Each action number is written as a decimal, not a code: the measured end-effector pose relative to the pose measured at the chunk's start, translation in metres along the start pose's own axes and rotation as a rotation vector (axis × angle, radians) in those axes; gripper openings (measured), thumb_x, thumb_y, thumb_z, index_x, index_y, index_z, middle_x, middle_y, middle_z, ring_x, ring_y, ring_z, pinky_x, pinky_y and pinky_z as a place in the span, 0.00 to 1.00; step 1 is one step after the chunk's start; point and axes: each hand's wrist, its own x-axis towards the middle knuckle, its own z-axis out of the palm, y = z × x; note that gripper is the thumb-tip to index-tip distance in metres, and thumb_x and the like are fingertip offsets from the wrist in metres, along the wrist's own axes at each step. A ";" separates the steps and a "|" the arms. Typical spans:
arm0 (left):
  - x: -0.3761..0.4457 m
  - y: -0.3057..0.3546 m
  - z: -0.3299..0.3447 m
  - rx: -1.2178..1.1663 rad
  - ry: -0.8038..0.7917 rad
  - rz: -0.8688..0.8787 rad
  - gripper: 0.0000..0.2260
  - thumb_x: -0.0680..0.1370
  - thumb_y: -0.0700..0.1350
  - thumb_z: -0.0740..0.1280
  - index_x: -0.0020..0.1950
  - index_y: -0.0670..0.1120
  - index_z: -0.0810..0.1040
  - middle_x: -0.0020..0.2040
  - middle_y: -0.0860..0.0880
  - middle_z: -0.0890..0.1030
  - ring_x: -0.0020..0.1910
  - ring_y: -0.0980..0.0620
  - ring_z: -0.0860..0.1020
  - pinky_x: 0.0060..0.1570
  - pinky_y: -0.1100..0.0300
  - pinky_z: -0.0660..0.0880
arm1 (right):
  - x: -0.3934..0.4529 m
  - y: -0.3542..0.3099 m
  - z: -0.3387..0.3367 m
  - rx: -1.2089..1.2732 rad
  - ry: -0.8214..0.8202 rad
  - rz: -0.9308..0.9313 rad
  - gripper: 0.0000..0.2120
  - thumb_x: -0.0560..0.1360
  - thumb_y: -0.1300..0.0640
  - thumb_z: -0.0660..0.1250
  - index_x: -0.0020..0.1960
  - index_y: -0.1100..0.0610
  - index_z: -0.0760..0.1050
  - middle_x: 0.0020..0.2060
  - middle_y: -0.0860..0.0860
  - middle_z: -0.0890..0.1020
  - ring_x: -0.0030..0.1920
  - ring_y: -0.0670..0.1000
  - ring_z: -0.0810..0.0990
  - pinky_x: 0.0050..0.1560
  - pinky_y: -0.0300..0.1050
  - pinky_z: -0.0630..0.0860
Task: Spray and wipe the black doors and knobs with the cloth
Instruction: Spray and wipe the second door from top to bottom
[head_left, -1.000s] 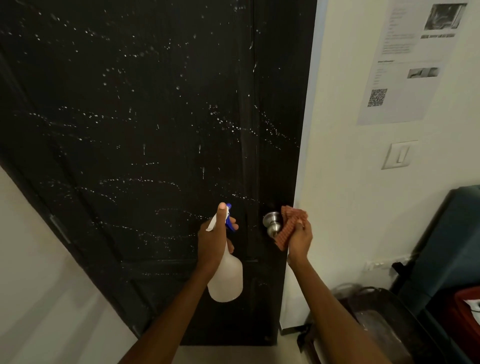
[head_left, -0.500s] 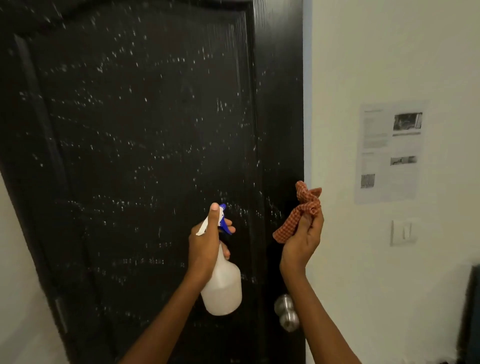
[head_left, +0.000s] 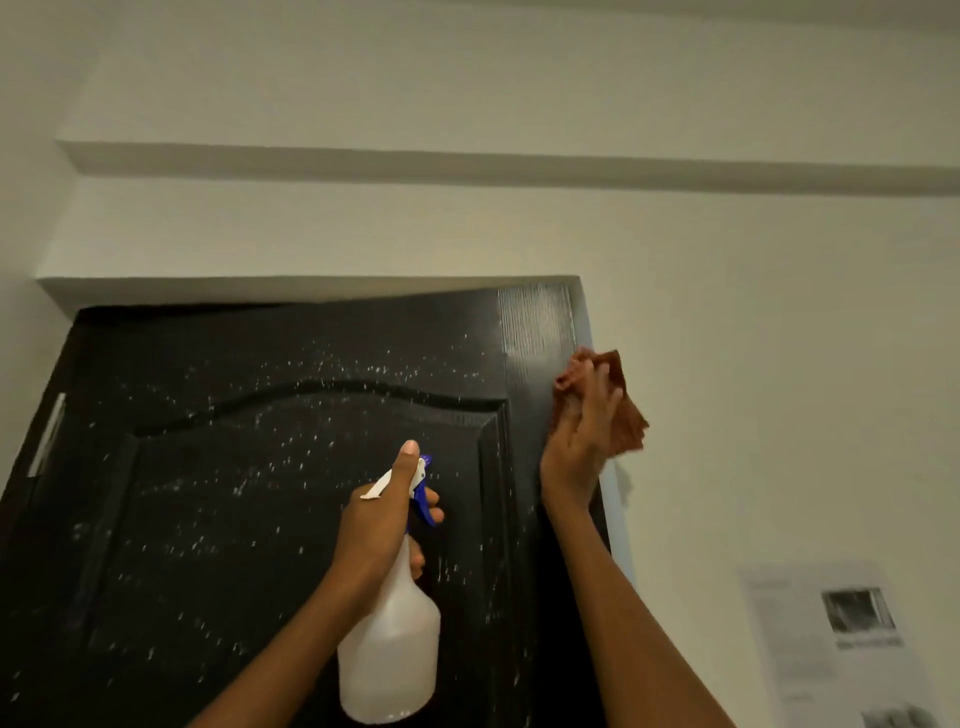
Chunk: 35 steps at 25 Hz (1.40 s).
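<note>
The black door (head_left: 260, 493) fills the lower left, its arched panel speckled with white spray droplets. My left hand (head_left: 382, 519) grips a white spray bottle (head_left: 389, 649) with a blue trigger, held upright in front of the door. My right hand (head_left: 582, 436) presses an orange checked cloth (head_left: 623, 410) against the door's upper right edge, fingers spread over it. The strip of door above the cloth looks smeared and free of droplets. The knob is out of view.
White wall (head_left: 753, 338) surrounds the doorway, with a ledge above the door top. A printed paper notice (head_left: 841, 649) is stuck to the wall at the lower right. A hinge plate (head_left: 49, 436) shows on the door's left edge.
My view has tilted up from the knob to the door's top. My right hand has risen with the cloth from beside the knob to the upper right edge. My left hand still holds the bottle.
</note>
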 end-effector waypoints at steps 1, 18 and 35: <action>0.013 0.011 0.004 0.016 0.001 0.039 0.31 0.76 0.69 0.58 0.48 0.40 0.82 0.41 0.42 0.86 0.26 0.47 0.76 0.25 0.58 0.73 | 0.027 0.002 0.016 -0.155 -0.098 -0.118 0.26 0.88 0.53 0.52 0.84 0.47 0.51 0.84 0.49 0.52 0.83 0.54 0.43 0.81 0.61 0.49; 0.145 0.090 0.022 0.015 -0.017 0.231 0.31 0.78 0.68 0.59 0.47 0.39 0.79 0.35 0.42 0.81 0.25 0.50 0.76 0.24 0.59 0.73 | 0.036 0.061 0.061 -0.867 -0.174 -0.423 0.34 0.85 0.40 0.48 0.82 0.61 0.58 0.80 0.61 0.62 0.81 0.63 0.59 0.80 0.59 0.48; 0.179 0.070 -0.054 0.069 -0.063 0.204 0.35 0.78 0.71 0.56 0.52 0.39 0.81 0.43 0.39 0.86 0.27 0.48 0.78 0.26 0.58 0.75 | 0.090 -0.014 0.156 -0.976 -0.405 -0.287 0.35 0.85 0.37 0.39 0.83 0.56 0.34 0.82 0.58 0.34 0.81 0.62 0.31 0.74 0.62 0.23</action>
